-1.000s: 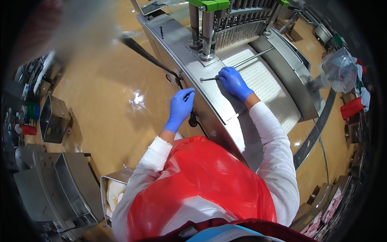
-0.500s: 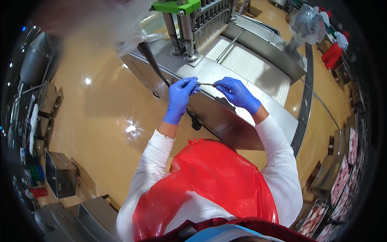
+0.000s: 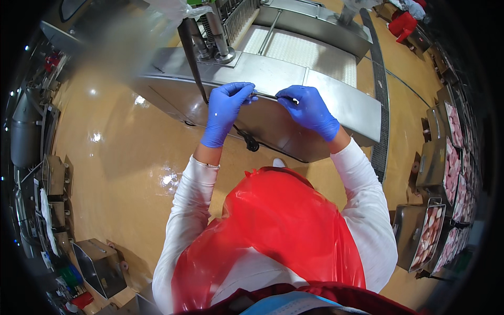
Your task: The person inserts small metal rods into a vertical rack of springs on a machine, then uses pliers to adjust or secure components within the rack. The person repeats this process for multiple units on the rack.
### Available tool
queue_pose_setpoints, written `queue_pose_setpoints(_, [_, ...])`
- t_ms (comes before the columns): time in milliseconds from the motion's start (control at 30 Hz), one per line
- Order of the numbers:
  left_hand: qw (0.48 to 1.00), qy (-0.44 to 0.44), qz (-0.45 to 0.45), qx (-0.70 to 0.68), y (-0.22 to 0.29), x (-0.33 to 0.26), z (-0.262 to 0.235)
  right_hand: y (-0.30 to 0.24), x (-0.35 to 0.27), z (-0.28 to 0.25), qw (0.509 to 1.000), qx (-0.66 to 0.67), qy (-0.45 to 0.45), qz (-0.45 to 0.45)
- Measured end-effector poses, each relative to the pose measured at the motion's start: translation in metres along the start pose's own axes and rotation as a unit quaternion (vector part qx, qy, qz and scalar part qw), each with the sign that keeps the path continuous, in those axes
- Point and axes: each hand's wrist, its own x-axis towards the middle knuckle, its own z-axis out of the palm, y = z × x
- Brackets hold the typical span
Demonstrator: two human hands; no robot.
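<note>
A thin dark metal rod (image 3: 266,95) stretches between my two blue-gloved hands, in front of the steel machine's near side. My left hand (image 3: 226,111) pinches its left end with thumb and fingers. At the other end, the fingertips of my right hand (image 3: 313,111) close on it. Both hands hold the rod above the near edge of the steel machine (image 3: 336,86). Behind them, the machine has a white ribbed conveyor belt (image 3: 310,55), thick upright posts and a row of thin vertical needles (image 3: 241,20).
A dark cable (image 3: 251,142) hangs by the machine's side. A black pole (image 3: 191,58) with plastic wrapping rises at the left. Steel carts of pink meat (image 3: 428,236) line the right. A floor drain (image 3: 380,94) runs past the machine. Steel bins (image 3: 100,268) stand lower left.
My view has shifted, so the machine sits higher in the picture and more carts show at the right. The rod stays pinched between both hands, which now appear slightly higher.
</note>
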Motion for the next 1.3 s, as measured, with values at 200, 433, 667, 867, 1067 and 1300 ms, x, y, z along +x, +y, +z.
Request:
queue_pose_setpoints(200, [1.000,0.007,0.021,0.022,0.001,0.008,0.008,-0.005,0.003,-0.007,0.997,0.065,0.028,0.032])
queue_pose_setpoints(433, [1.000,0.024,0.009,0.007,-0.004,0.026,0.020,0.037,0.014,-0.005,0.998,0.061,0.028,-0.013])
queue_pose_setpoints(667, [0.998,0.052,-0.010,0.041,-0.004,0.051,0.034,0.076,0.033,-0.001,0.998,0.043,-0.009,-0.041])
queue_pose_setpoints(867, [0.996,0.067,-0.056,-0.011,-0.011,0.071,0.044,0.091,0.048,-0.008,0.993,0.113,-0.003,-0.018])
queue_pose_setpoints(1067, [0.994,0.053,-0.095,-0.008,-0.018,0.082,0.046,0.103,0.053,-0.015,0.994,0.103,-0.021,-0.035])
queue_pose_setpoints(1300, [0.997,0.053,-0.032,0.043,-0.023,0.079,0.056,0.112,0.054,-0.006,0.995,0.073,-0.028,-0.060])
